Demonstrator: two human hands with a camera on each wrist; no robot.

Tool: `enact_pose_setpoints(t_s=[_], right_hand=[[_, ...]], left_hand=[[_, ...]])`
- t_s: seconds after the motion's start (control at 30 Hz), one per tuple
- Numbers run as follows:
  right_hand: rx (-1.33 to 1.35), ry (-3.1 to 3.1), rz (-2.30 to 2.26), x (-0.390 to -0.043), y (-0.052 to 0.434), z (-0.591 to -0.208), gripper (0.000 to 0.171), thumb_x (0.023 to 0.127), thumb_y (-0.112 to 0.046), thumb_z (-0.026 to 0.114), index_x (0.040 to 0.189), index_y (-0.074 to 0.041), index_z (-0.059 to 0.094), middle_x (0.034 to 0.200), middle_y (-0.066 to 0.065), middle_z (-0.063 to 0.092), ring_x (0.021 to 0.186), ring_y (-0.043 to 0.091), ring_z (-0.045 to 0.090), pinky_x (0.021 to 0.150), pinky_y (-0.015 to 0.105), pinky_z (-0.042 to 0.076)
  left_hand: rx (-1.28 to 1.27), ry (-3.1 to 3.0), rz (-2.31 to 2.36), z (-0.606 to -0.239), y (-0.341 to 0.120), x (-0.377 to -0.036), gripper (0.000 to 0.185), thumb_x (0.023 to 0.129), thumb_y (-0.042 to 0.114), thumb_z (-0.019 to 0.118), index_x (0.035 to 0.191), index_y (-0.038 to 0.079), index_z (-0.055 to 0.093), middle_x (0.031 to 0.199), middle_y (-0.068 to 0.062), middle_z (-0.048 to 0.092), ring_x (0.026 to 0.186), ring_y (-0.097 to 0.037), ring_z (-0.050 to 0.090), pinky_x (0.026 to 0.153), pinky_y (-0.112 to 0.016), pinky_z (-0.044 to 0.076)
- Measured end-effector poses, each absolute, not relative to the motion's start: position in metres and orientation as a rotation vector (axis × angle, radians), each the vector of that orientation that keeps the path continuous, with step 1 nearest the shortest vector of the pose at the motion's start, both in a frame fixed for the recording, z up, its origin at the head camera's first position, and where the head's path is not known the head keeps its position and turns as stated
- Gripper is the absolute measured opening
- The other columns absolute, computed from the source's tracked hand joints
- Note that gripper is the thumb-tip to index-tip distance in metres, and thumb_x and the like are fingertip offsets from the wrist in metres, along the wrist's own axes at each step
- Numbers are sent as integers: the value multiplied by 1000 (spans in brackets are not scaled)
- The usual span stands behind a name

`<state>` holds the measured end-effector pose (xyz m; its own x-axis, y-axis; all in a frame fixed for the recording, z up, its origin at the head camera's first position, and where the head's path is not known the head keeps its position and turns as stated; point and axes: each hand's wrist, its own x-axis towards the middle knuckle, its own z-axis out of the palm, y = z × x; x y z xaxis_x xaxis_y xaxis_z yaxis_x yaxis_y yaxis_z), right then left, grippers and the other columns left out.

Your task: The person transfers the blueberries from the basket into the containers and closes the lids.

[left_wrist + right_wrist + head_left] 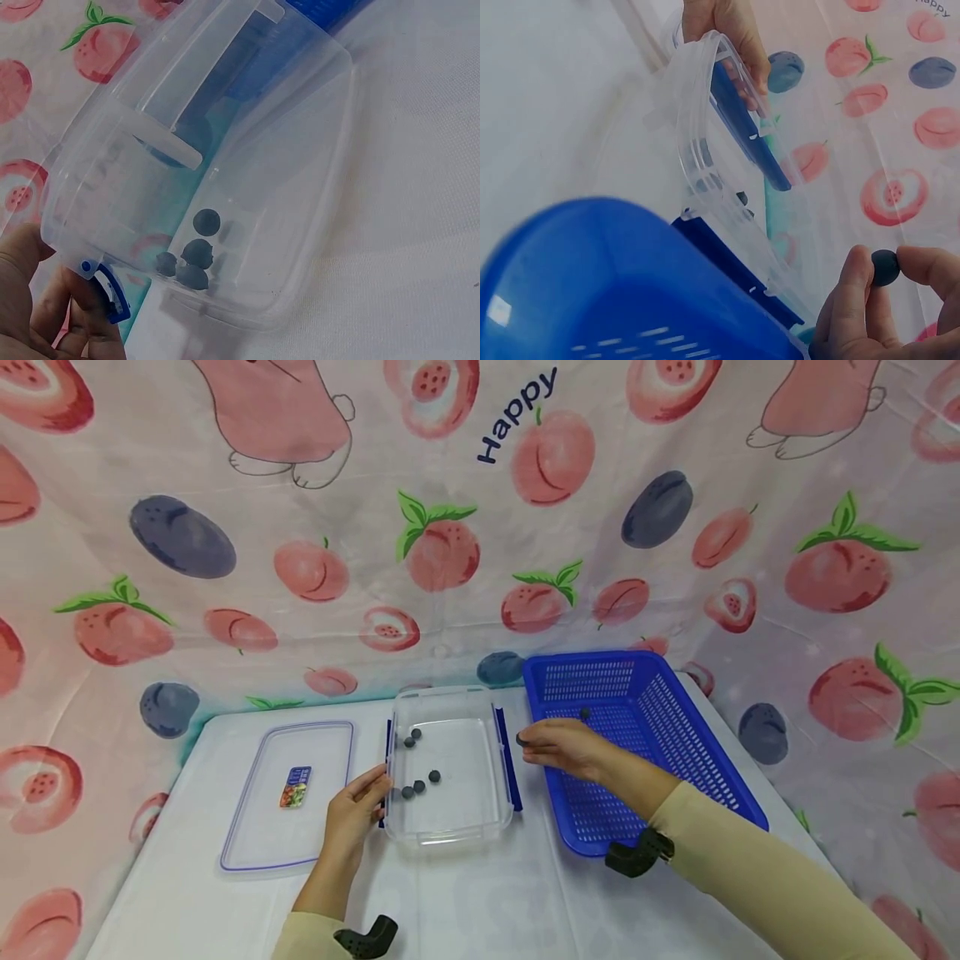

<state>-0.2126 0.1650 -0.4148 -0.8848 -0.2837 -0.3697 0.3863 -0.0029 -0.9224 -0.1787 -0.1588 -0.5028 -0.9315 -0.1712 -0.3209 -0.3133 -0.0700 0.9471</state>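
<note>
A small dark round ball (pixel 885 267) was pinched between the right hand's (pixel 558 748) fingertips, just beside the clear plastic container (pixel 450 827), which was steadied by the left hand's (pixel 360 806) fingers curled on its rim.

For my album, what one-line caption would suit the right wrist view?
Right hand pinches a dark ball beside the blue basket and clear container.
</note>
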Motion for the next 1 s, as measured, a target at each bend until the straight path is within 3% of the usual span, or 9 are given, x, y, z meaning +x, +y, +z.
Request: enact_pose_setpoints(t_s=[0.47, 1.0], right_hand=[[89, 1824, -1932, -217, 130, -423, 20, 95, -4, 60, 111, 8, 60, 94, 8, 64, 83, 15, 64, 85, 28, 57], [168, 1781, -1884, -220, 95, -427, 27, 94, -5, 63, 116, 10, 59, 91, 9, 64, 83, 17, 66, 84, 30, 58]], left_hand=[[-537, 2066, 2174, -504, -159, -178, 46, 93, 20, 69, 135, 5, 59, 93, 16, 65, 76, -2, 54, 64, -14, 49], [-534, 2052, 2166, -504, -160, -179, 46, 94, 20, 67, 137, 6, 58, 91, 20, 65, 76, -1, 54, 64, -13, 48]])
